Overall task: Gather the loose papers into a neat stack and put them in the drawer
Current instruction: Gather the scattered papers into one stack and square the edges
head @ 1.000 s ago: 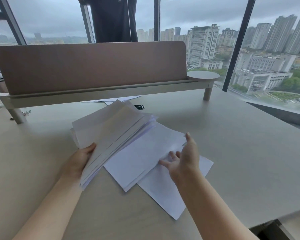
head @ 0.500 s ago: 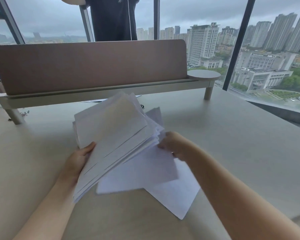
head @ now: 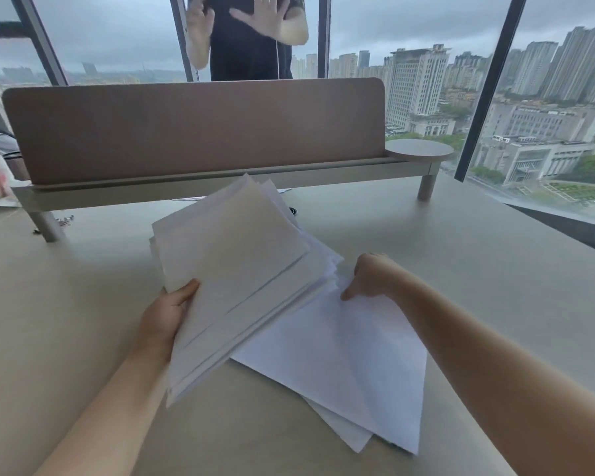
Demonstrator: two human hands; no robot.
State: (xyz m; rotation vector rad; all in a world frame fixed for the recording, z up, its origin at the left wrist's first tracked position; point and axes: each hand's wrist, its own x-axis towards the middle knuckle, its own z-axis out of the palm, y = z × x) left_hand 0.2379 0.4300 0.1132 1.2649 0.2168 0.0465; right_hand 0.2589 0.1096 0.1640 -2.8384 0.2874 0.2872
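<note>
1. Hands: the left hand grips the near left edge of the gathered stack, thumb on top and fingers hidden beneath, and holds it tilted above the counter. The right hand is curled, knuckles up, pinching the far edge of the loose sheets just beside the stack's right side.
2. Position of the papers: the stack is fanned, its edges stepped rather than flush. Its lower corner overlaps the loose sheets, which lie flat on the counter near the front edge. More paper shows under the desk shelf behind. No drawer is in view.
3. Handling: the sheets are judged light, thin and limp. The stack sags where unsupported, and smooth sheets slide on one another. A grip at one edge alone lets them fan. A hold on opposite long edges, then a tap of the lower edge on the counter, should square them. Single sheets lift best from a corner or edge.
4. Change from half a second earlier: the stack sits at much the same tilt in the left hand; the right hand has moved from the stack's right edge down to the loose sheets.
</note>
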